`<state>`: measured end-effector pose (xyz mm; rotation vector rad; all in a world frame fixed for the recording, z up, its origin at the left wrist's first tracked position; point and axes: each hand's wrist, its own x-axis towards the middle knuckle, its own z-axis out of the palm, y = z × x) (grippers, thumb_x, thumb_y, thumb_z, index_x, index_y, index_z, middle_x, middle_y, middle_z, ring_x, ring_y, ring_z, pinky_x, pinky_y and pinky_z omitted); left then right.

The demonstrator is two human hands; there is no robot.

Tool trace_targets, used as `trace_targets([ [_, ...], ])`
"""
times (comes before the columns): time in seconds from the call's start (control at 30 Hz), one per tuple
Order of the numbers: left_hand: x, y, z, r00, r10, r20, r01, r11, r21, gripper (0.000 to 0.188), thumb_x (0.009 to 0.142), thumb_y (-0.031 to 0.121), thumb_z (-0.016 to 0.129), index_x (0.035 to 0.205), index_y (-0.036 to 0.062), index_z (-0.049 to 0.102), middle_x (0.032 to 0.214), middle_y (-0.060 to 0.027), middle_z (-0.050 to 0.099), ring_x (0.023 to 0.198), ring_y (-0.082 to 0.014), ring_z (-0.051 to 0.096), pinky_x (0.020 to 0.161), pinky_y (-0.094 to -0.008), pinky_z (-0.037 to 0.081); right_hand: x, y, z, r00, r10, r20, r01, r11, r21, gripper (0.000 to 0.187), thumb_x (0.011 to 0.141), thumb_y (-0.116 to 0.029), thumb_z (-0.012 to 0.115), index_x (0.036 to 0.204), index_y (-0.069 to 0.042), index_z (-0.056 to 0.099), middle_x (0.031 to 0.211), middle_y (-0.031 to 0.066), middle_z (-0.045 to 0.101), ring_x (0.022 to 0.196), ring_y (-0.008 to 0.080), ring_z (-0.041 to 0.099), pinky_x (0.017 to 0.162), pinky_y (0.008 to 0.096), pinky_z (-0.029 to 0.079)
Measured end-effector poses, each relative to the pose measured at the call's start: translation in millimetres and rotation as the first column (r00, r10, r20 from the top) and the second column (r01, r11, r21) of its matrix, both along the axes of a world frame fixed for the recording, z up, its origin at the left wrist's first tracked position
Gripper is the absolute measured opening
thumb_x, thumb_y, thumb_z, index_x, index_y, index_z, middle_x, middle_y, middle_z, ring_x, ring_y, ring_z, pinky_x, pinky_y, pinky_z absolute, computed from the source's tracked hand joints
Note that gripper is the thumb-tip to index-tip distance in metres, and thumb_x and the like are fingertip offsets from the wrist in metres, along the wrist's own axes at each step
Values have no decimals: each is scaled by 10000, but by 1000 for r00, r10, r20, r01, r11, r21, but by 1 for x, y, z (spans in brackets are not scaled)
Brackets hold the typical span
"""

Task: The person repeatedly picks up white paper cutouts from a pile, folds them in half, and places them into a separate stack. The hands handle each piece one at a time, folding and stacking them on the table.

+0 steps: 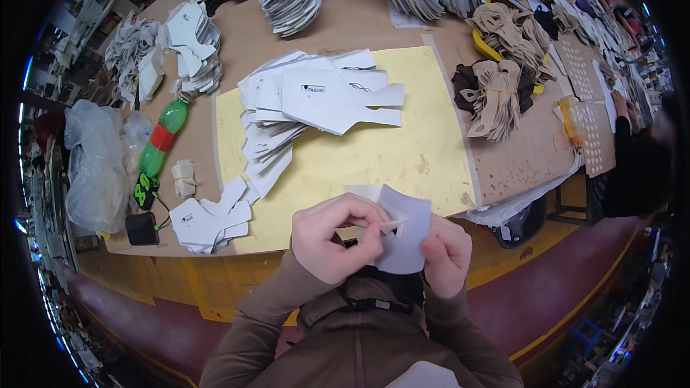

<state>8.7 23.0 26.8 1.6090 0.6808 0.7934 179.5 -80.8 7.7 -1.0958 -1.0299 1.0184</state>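
Observation:
In front of my chest I hold a pale grey-white cut sheet piece (pixel 404 253). My right hand (pixel 447 253) grips its right edge, thumb in front and fingers behind. At the middle of the sheet my left hand (pixel 339 233) is closed in a pinch, thumb against forefinger, on a thin whitish flap (pixel 392 226). A small dark gap shows beside that flap. Beyond my hands, a fanned stack of white cut pieces (pixel 316 100) lies on the yellow sheet (pixel 381 158). Closer on the left is a smaller stack of similar pieces (pixel 208 223).
On the left are a green bottle (pixel 153 154), a clear plastic bag (pixel 93 151) and a black square object (pixel 141 229). White stacks (pixel 289 0) stand at the back. Tied beige bundles (pixel 496 97) lie on the right. A co-worker's dark sleeve (pixel 632 162) shows far right.

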Motion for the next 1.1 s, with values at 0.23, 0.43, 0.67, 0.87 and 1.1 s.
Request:
trace_targets([
  [0.23,-9,4,-34,966,51,252,108,808,-579,264,1008,229,497,1041,-14,595,986,-99,684,849,-131,651,788,-281,541,0,15,-10,979,-154,134,153,988,20,329,954,-195,583,1180,43,600,1204,180,587,1142,234,549,1051,356,375],
  [0.43,1,-9,-51,914,255,314,171,462,-870,355,1033,316,480,1144,-5,580,1012,-111,671,884,-192,673,768,-353,562,0,21,-3,946,-49,320,79,993,-83,349,902,-56,688,1235,25,619,1189,159,622,1082,289,606,989,366,462],
  [0.67,-10,-10,-79,749,104,655,420,690,-590,419,1022,231,577,1327,-52,526,1206,-145,663,1142,-203,651,972,-321,518,0,18,-16,984,-90,152,116,978,-176,193,925,18,645,1109,68,614,1045,81,588,953,140,580,860,268,455],
  [0.87,-8,-19,-76,789,145,597,328,722,-609,416,990,138,650,1318,-80,517,1221,-174,656,1111,-187,655,939,-301,527,-1,15,-19,988,-155,24,157,971,-178,165,936,26,637,1093,67,610,1026,68,574,949,126,572,853,263,454],
  [1.1,-5,-20,-84,857,221,466,188,707,-682,233,1021,39,560,1204,-101,596,1041,-141,718,916,-144,702,820,-258,554,-2,12,-16,985,-172,-17,166,970,-180,152,940,32,626,1081,86,608,1038,78,563,972,135,570,892,275,459],
])
